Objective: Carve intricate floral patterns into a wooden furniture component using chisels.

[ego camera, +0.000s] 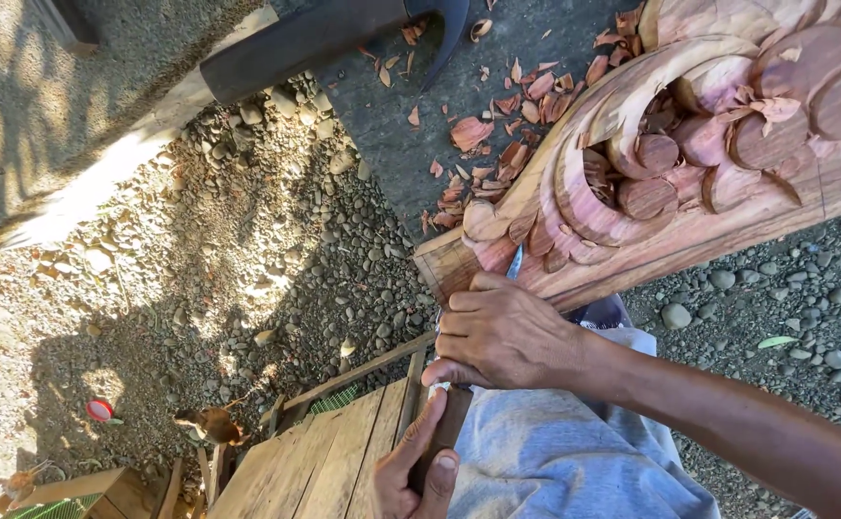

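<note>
Chisel gripped by both hands against carved plank, over gravel.

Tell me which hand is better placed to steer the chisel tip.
Probably the right hand: it grips the chisel just behind its tip, against the carved wood. The left hand holds the handle end.

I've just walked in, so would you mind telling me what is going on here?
A person is carving a reddish wooden panel of scrolls and round forms. The right hand steers a chisel with its blade against the panel's lower edge, while the left hand grips the dark handle lower down. Wood shavings lie scattered on the dark surface beside the panel, above a gravel ground.
</note>
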